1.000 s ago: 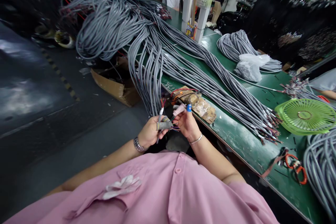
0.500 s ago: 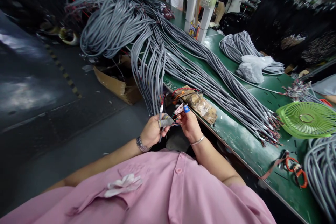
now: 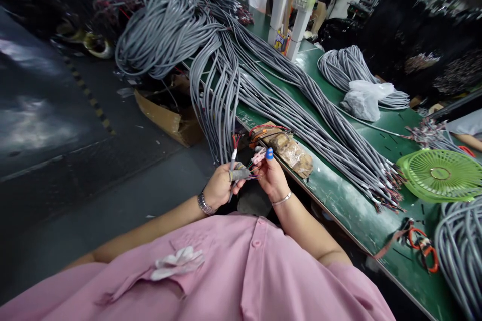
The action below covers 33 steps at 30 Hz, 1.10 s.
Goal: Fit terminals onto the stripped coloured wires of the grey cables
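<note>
Barely anything has moved since a second ago: through the head view I find the tabletop [image 3: 335,188] and its load sitting slightly further right and a little lower in the picture, while both hands keep nearly the same pose. My left hand [image 3: 220,185] is closed round a grey cable [image 3: 234,158], its thumb in a grey wrap [image 3: 240,173] pressing across; I judge the grip sits close to the white-banded end so the red wires there stand free. My right hand [image 3: 271,178], one digit under a blue cover [image 3: 269,154], pinches a pink piece [image 3: 258,155], apparently held that way to keep it right by the thin coloured wires [image 3: 253,165] between the hands; which cable those belong to I can't tell. So the grey cable rises out of the left hand, just left of the right one, with the long cable bundle [image 3: 301,115] beyond on the tabletop, perhaps laid lengthwise to keep ends together.
</note>
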Motion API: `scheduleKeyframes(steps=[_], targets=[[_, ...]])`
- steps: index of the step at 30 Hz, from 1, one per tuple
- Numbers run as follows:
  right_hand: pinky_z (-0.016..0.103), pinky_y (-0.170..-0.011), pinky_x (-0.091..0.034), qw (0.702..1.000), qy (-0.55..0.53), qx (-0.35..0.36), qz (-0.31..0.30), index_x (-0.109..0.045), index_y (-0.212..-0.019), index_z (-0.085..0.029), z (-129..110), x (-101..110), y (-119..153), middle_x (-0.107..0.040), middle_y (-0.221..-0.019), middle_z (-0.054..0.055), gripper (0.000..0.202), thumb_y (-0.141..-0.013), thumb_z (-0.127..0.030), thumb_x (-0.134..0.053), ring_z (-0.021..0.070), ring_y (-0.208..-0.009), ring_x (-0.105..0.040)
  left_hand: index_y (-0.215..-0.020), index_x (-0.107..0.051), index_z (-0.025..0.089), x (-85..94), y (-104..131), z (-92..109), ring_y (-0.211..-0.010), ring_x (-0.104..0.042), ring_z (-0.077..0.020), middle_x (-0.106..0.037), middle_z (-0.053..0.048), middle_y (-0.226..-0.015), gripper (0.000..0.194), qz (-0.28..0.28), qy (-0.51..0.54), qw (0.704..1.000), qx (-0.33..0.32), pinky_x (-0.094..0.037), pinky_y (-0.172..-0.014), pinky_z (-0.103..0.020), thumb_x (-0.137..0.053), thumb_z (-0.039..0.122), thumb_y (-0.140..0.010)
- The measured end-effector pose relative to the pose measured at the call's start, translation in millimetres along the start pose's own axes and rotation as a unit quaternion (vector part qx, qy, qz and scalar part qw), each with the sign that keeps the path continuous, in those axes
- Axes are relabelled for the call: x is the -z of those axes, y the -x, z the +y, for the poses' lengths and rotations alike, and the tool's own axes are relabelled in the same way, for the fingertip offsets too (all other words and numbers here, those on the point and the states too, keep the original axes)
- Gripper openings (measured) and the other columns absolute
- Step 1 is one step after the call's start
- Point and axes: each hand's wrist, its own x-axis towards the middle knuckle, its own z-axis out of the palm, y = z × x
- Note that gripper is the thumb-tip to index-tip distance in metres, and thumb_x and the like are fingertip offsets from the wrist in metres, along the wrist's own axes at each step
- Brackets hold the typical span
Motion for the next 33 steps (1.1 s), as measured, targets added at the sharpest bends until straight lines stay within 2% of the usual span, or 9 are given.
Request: scheduleKeyframes(steps=[7,10,14,19,23,33], targets=[[0.020,-0.053,-0.048,0.999,-0.005,-0.049,-0.008,-0.066,-0.087,-0.017,-4.5,-0.2,2.6,-0.067,-0.078,0.002,0.048,-0.081,-0.063,-0.059,0.0102,-0.063,-0.058,-0.064,-0.057,0.015,3.2,6.2,-0.6,-0.031,-0.038,-0.0053,-0.054,0.004,-0.044,0.025,0.003,-0.009,1.000,-0.014,-0.028,-0.029,-0.017,-0.075,0.033,-0.067],[0.020,-0.054,-0.048,0.999,0.012,-0.043,-0.013,-0.066,-0.090,-0.017,-6.0,0.4,4.5,-0.066,-0.080,0.001,0.041,-0.081,-0.057,-0.062,0.0089,-0.062,-0.056,-0.064,-0.058,0.015,5.0,11.4,-0.6,-0.031,-0.039,-0.0053,-0.055,0.003,-0.045,0.025,0.013,-0.009,1.000,-0.019,-0.028,-0.030,-0.016,-0.074,0.033,-0.068],[0.019,-0.052,-0.047,0.999,0.053,0.002,-0.006,-0.067,-0.091,-0.017,-3.9,1.7,7.0,-0.063,-0.075,-0.001,0.034,-0.079,-0.049,-0.068,0.0075,-0.058,-0.052,-0.065,-0.057,0.016,3.3,14.9,0.7,-0.032,-0.040,-0.0053,-0.055,0.004,-0.046,0.023,0.028,0.002,0.999,-0.028,-0.028,-0.030,-0.016,-0.074,0.031,-0.068],[0.019,-0.050,-0.045,0.996,0.084,0.032,-0.011,-0.068,-0.090,-0.017,-2.1,0.5,9.2,-0.061,-0.072,-0.001,0.036,-0.081,-0.051,-0.065,0.0075,-0.055,-0.048,-0.065,-0.057,0.016,-5.0,12.8,3.5,-0.032,-0.040,-0.0054,-0.055,0.004,-0.046,0.021,0.034,0.003,0.999,-0.030,-0.027,-0.031,-0.017,-0.073,0.029,-0.067],[0.019,-0.050,-0.043,0.998,0.063,0.018,-0.021,-0.069,-0.092,-0.016,-3.0,-1.1,9.0,-0.062,-0.075,0.000,0.036,-0.080,-0.050,-0.067,0.0072,-0.055,-0.047,-0.064,-0.055,0.016,-9.7,8.7,3.5,-0.032,-0.040,-0.0056,-0.054,0.004,-0.045,0.020,0.038,0.003,0.999,-0.033,-0.027,-0.031,-0.017,-0.072,0.027,-0.066],[0.019,-0.050,-0.041,0.998,0.045,0.033,-0.010,-0.067,-0.083,-0.016,0.5,-1.7,4.3,-0.056,-0.066,-0.002,0.032,-0.078,-0.048,-0.070,0.0082,-0.056,-0.045,-0.063,-0.055,0.016,-10.1,5.4,0.2,-0.032,-0.040,-0.0056,-0.054,0.004,-0.045,0.020,0.049,-0.008,0.998,-0.029,-0.027,-0.032,-0.017,-0.072,0.028,-0.065]])
